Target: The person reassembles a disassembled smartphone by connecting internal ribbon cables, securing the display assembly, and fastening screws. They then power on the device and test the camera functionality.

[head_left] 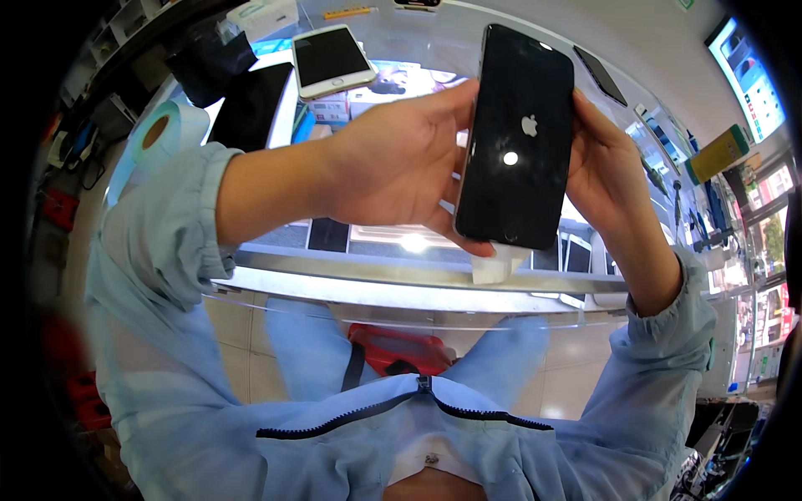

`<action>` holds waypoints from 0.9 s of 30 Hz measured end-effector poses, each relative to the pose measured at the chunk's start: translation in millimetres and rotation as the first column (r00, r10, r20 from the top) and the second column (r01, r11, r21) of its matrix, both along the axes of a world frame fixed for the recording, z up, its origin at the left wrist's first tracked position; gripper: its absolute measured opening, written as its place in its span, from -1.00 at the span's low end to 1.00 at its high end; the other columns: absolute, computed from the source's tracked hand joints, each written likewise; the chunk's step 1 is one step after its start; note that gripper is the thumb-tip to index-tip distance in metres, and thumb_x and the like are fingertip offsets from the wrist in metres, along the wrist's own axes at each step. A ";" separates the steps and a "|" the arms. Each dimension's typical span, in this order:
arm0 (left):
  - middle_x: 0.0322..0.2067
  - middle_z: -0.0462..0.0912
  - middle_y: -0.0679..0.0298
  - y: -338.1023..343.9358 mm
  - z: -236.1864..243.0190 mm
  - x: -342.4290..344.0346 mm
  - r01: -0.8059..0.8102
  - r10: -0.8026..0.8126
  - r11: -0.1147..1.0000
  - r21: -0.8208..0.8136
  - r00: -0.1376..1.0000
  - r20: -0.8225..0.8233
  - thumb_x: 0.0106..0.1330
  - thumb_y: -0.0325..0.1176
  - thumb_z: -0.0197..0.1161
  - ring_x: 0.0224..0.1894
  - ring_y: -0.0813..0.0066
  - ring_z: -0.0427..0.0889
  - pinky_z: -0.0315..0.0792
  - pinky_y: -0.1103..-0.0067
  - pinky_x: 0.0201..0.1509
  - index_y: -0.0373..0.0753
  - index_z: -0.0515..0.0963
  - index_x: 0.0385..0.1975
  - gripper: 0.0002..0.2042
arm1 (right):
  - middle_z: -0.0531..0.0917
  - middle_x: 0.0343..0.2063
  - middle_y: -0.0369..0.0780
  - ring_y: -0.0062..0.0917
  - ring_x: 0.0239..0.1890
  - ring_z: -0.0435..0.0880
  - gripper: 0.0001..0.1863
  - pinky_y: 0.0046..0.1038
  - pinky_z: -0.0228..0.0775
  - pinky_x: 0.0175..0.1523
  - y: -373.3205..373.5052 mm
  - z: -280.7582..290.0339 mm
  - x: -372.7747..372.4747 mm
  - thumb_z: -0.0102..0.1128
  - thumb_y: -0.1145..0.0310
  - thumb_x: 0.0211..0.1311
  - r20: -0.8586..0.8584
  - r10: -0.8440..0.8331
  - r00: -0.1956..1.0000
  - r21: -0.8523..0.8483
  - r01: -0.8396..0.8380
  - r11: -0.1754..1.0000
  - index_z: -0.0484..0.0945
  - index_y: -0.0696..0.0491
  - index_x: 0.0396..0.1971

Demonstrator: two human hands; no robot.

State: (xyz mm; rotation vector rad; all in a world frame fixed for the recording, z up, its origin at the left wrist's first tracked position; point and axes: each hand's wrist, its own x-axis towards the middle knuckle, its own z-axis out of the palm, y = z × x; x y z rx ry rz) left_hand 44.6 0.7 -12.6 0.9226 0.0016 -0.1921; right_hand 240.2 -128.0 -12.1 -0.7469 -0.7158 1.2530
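Observation:
A black smartphone stands tilted up over the glass counter, its dark screen facing me with a small pale logo lit in the middle. My left hand grips its left edge, the thumb near the upper side and other fingers reaching behind and under the lower corner. Along the opposite edge, my right hand is closed on the phone, with some fingers hidden behind it. Beyond my left hand lies a white smartphone with a black screen, next to a flat black tablet-like slab.
The glass counter's front edge runs before me, with phones inside. A paper roll stands left; a dark phone lies at the far right. Beyond are a yellow-green cylinder and a wall screen. Something red sits below, between my legs.

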 end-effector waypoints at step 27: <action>0.17 0.24 -0.13 -15.9 -0.5 0.9 -0.031 0.030 0.999 0.022 0.999 0.022 0.37 0.17 -0.46 0.10 -0.02 0.42 0.48 0.11 -0.03 -0.21 0.01 0.30 -0.33 | 0.51 -0.31 -0.20 -0.52 -0.27 0.54 -0.79 -0.39 0.45 -0.12 -3.9 6.5 -24.3 -0.17 0.42 0.31 -0.188 -0.056 0.981 0.108 0.077 0.991 0.41 0.21 -0.21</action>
